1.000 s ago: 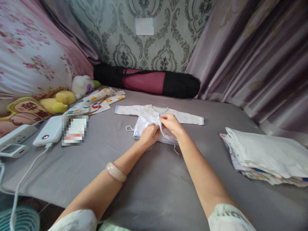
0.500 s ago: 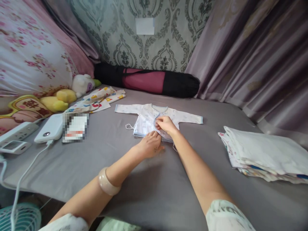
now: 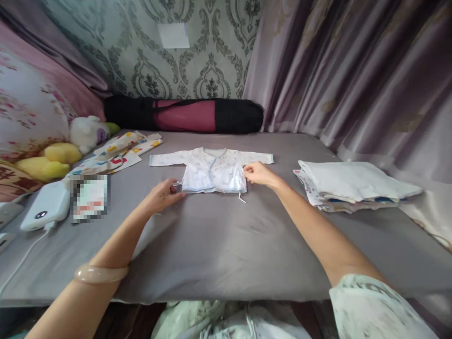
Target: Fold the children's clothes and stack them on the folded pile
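A small white baby shirt (image 3: pixel 199 174) with blue trim lies flat, sleeves spread to both sides, its front overlapped. My left hand (image 3: pixel 163 195) is at the shirt's lower left corner, thumb and forefinger apart, the thumb reaching the hem. A thin white tie shows beside those fingers. On the other side, my right hand (image 3: pixel 260 174) pinches the shirt's side edge just below the right sleeve. Another white tie (image 3: pixel 242 197) hangs from the hem near the right corner.
On the right lies a stack of folded cloths (image 3: pixel 353 181). A long black and maroon bag (image 3: pixel 183 114) rests along the wall. To the left are a patterned cloth (image 3: pixel 109 153), plush toys (image 3: pixel 44 167), a white power bank (image 3: pixel 45 207) with a cable, and a blurred packet (image 3: pixel 90 197).
My hands have parted from the shirt's middle, the left to its lower left corner, the right to its right side. The front panel now lies flat. The view has shifted right.
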Tool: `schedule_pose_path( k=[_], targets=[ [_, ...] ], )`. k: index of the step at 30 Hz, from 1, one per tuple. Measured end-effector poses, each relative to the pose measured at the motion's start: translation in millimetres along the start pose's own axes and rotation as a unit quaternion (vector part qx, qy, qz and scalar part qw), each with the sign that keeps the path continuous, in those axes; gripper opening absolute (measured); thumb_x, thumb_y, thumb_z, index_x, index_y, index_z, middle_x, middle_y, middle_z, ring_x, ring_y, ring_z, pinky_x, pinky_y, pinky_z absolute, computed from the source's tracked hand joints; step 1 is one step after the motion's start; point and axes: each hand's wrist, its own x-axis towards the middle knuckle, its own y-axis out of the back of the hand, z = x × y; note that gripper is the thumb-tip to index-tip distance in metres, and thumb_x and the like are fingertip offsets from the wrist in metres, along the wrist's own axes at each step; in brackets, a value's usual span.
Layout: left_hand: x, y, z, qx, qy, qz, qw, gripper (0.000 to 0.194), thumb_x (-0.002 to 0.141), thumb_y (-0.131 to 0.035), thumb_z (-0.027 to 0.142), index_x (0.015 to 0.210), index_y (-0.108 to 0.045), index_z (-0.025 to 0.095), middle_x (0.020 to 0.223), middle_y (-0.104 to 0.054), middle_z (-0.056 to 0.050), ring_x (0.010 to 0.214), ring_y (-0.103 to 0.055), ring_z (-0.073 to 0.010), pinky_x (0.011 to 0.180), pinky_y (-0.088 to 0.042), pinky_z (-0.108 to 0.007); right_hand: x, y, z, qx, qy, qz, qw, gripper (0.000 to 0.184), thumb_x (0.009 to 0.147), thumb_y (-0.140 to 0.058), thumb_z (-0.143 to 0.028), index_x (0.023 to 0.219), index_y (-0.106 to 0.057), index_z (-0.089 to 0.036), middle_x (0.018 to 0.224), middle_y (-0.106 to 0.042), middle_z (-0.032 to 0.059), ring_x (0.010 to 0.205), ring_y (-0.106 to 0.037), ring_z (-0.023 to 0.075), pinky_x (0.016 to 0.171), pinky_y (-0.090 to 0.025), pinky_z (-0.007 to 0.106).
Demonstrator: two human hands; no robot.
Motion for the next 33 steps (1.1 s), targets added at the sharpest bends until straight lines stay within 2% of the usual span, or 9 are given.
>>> schedule_pose_path(
  k=[3,5,8,11,17,23,26,31,33],
  targets=[
    [0.8,-7.0,0.3,-0.048,0.009,-0.002,0.999,0.066,0.071,-0.059,0.059,0.121,-0.053,0.016,0.082,-0.065,-0.002,0.073,-0.060,-0.0197,0.068,-0.045,-0.030,-24.6,-3.5,14.5,-0.054,-0.007,-0.034,0.998,0.032,0.081,-0.059,-0.024,0.111,-0.061,-0.013,0.074,-0.068,0.0018,0.055,-0.058,0.0120,0.051,-0.042,0.020],
    [2.6,-11.2,7.7,-0.056,0.011,0.014,0.998,0.062,0.073,-0.057,0.053,0.122,-0.053,0.015,0.081,-0.066,-0.002,0.071,-0.060,-0.0190,0.068,-0.045,-0.029,-37.1,-11.3,13.9,-0.090,0.005,-0.036,0.995,0.042,0.080,-0.060,-0.029,0.120,-0.056,-0.015,0.085,-0.070,0.0042,0.064,-0.062,0.0150,0.056,-0.044,0.022],
    [4.2,-15.4,23.2,-0.036,0.029,0.035,0.998,0.052,0.077,-0.052,0.039,0.124,-0.052,0.015,0.084,-0.067,-0.003,0.074,-0.061,-0.0188,0.070,-0.045,-0.029,-51.2,-25.3,3.4,-0.171,0.037,0.017,0.984,0.042,0.081,-0.054,-0.031,0.122,-0.053,-0.019,0.106,-0.068,0.0099,0.089,-0.065,0.0227,0.071,-0.046,0.028],
    [3.6,-18.2,35.5,-0.001,0.044,0.045,0.998,0.049,0.080,-0.047,0.032,0.127,-0.050,0.016,0.084,-0.067,-0.004,0.077,-0.062,-0.0197,0.074,-0.045,-0.030,-62.4,-36.2,-7.5,-0.236,0.034,0.055,0.970,0.040,0.086,-0.047,-0.032,0.124,-0.050,-0.018,0.114,-0.065,0.0144,0.103,-0.062,0.0289,0.080,-0.045,0.035],
    [3.0,-21.3,35.1,0.071,0.025,0.042,0.996,0.047,0.083,-0.045,0.031,0.129,-0.048,0.019,0.089,-0.066,-0.006,0.085,-0.062,-0.0232,0.074,-0.044,-0.031,-70.6,-41.9,-11.1,-0.280,0.034,0.048,0.958,0.046,0.087,-0.045,-0.032,0.130,-0.043,-0.016,0.117,-0.064,0.0165,0.102,-0.063,0.0296,0.080,-0.044,0.035],
    [3.5,-17.9,39.1,0.101,0.010,0.030,0.994,0.046,0.082,-0.043,0.025,0.127,-0.048,0.020,0.085,-0.065,-0.005,0.085,-0.062,-0.0240,0.072,-0.044,-0.031,-58.2,-47.5,-8.1,-0.302,0.012,0.061,0.951,0.034,0.092,-0.039,-0.024,0.124,-0.048,-0.016,0.111,-0.067,0.0167,0.099,-0.065,0.0277,0.079,-0.043,0.033],
    [3.1,-15.3,41.3,0.115,0.004,0.024,0.993,0.045,0.083,-0.043,0.025,0.128,-0.048,0.021,0.085,-0.065,-0.005,0.087,-0.062,-0.0244,0.072,-0.044,-0.031,-53.0,-47.5,-6.8,-0.303,0.014,0.048,0.952,0.033,0.093,-0.037,-0.021,0.125,-0.047,-0.016,0.110,-0.067,0.0163,0.100,-0.065,0.0271,0.078,-0.043,0.032],
    [1.7,-8.9,30.4,0.162,-0.081,0.016,0.983,0.038,0.087,-0.037,0.023,0.122,-0.052,0.022,0.108,-0.063,-0.009,0.098,-0.061,-0.0253,0.077,-0.044,-0.031,-54.4,-38.8,-8.3,-0.327,0.039,0.016,0.944,0.032,0.093,-0.038,-0.015,0.124,-0.047,-0.016,0.110,-0.066,0.0164,0.100,-0.064,0.0257,0.078,-0.042,0.030],
    [1.6,-5.7,27.2,0.182,-0.105,-0.001,0.978,0.036,0.088,-0.036,0.022,0.119,-0.055,0.022,0.111,-0.062,-0.010,0.099,-0.060,-0.0262,0.076,-0.044,-0.032,-57.3,-35.9,-11.1,-0.352,0.051,0.009,0.935,0.032,0.092,-0.036,-0.010,0.122,-0.049,-0.015,0.111,-0.065,0.0166,0.099,-0.064,0.0253,0.079,-0.042,0.030]
  ],
)
